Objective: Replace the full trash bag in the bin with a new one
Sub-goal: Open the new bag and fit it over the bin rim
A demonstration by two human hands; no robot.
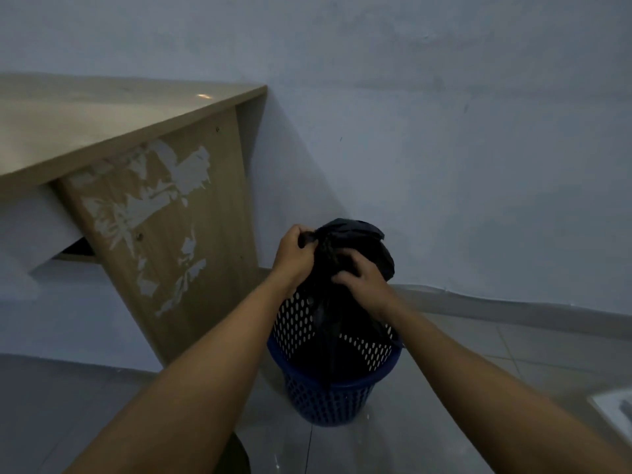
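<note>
A blue perforated plastic bin stands on the floor by the wall, low in the middle of the view. A black trash bag rises out of it, its gathered top bunched well above the rim. My left hand is closed around the twisted neck of the bag on its left side. My right hand grips the bag's front just below the bunch, fingers pressed into the plastic. The lower part of the bag hangs inside the bin, seen through the holes.
A wooden desk with a worn, peeling side panel stands close to the left of the bin. A pale wall runs behind. A light flat object lies on the tiled floor at the right edge.
</note>
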